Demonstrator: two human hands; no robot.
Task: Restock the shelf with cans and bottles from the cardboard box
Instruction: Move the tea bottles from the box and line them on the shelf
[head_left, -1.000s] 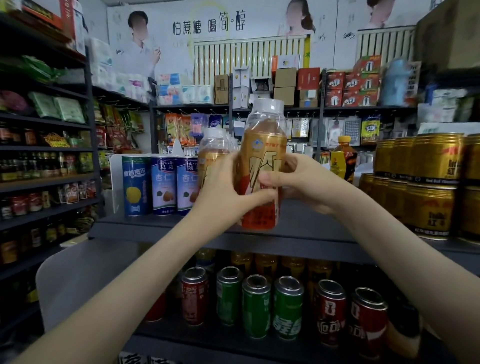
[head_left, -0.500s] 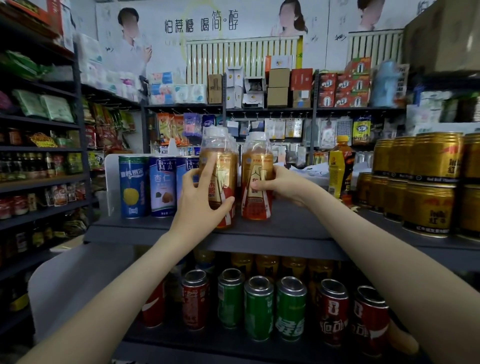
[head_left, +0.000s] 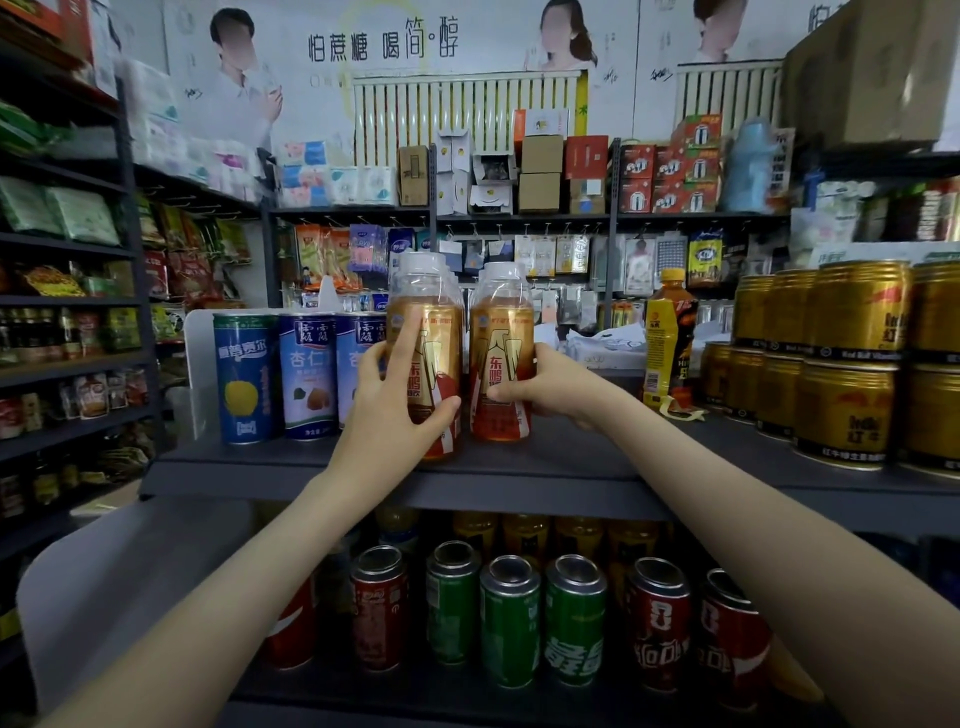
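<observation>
Three tall blue cans (head_left: 306, 374) stand at the left of the top shelf (head_left: 571, 462), hard against the left bottle (head_left: 434, 332). The left hand (head_left: 384, 415) grips that bottle low down, thumb across the label, forefinger lying up it. Just beside it stands the right bottle (head_left: 501, 332), held by the right hand (head_left: 553, 387) wrapped round from the right. Both bottles are upright on the shelf, caps up. Farther right are a yellow-capped bottle (head_left: 667, 332) and stacked gold cans (head_left: 847, 364). Red and green cans (head_left: 511, 618) fill the shelf beneath.
</observation>
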